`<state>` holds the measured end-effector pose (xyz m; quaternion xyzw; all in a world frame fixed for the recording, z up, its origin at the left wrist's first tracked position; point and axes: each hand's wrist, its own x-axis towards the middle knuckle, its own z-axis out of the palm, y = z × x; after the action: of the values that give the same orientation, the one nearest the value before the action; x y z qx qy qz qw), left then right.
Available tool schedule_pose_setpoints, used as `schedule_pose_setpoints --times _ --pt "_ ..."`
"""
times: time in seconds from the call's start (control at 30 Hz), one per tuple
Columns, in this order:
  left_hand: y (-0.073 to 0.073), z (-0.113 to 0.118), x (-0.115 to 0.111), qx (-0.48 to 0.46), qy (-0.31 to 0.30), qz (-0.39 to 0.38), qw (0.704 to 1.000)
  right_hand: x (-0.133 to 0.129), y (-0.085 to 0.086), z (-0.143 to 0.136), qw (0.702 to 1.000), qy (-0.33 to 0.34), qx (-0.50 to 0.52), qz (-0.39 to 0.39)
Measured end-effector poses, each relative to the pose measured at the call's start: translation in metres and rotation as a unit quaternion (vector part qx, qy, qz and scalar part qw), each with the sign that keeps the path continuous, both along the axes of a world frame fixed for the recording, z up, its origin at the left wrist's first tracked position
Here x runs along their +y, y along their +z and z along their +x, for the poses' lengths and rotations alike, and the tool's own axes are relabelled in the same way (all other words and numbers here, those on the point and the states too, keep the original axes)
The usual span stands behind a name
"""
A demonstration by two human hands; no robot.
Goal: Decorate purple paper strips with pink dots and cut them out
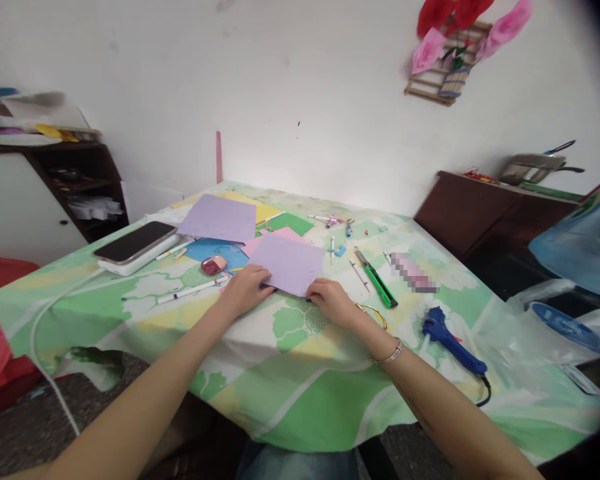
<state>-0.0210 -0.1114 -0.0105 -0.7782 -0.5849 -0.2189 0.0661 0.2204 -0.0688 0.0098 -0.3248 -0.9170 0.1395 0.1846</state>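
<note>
A sheet of light purple paper (287, 263) lies in front of me near the table's front edge. My left hand (245, 291) grips its near left corner, fingertips on top of the sheet. At the near right corner, my right hand (331, 302) has its fingers curled in a pinch on the paper's edge. Pink paper (289, 234) shows from under the far side of this sheet. Beyond to the left, a second purple sheet (220, 217) rests over blue paper (215, 251) and yellow paper (253, 208).
A green box cutter (380, 285), a marker (361, 276) and a blue glue gun (453, 340) lie to the right. On the left are a phone (137, 241) on a white device, a corded cable (43, 333) and a marker (195, 289). Green paper (293, 227) is behind.
</note>
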Motion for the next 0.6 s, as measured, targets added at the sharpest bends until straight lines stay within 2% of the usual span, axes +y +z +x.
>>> schedule_pose_setpoints --times 0.13,0.27,0.33,0.4,0.53,0.6 --pt "-0.003 -0.002 -0.006 -0.017 -0.036 -0.009 0.999 -0.012 0.001 0.013 0.999 -0.039 -0.001 0.017" --pt "-0.001 0.007 -0.014 -0.046 -0.011 -0.017 0.999 -0.013 0.003 0.042 0.984 -0.172 -0.027 0.044" --pt "0.004 0.011 -0.014 -0.066 0.009 -0.025 0.998 -0.012 0.003 0.058 0.974 -0.217 -0.057 0.042" --pt "0.009 0.011 -0.012 -0.085 0.049 -0.031 0.995 -0.012 0.003 0.071 0.967 -0.238 -0.084 0.028" --pt "0.016 -0.001 -0.002 -0.106 0.204 -0.036 0.973 -0.019 0.003 0.085 0.961 -0.255 -0.110 0.009" --pt "0.017 -0.007 0.003 -0.104 0.253 -0.057 0.960 -0.024 0.004 0.088 0.956 -0.269 -0.115 0.007"
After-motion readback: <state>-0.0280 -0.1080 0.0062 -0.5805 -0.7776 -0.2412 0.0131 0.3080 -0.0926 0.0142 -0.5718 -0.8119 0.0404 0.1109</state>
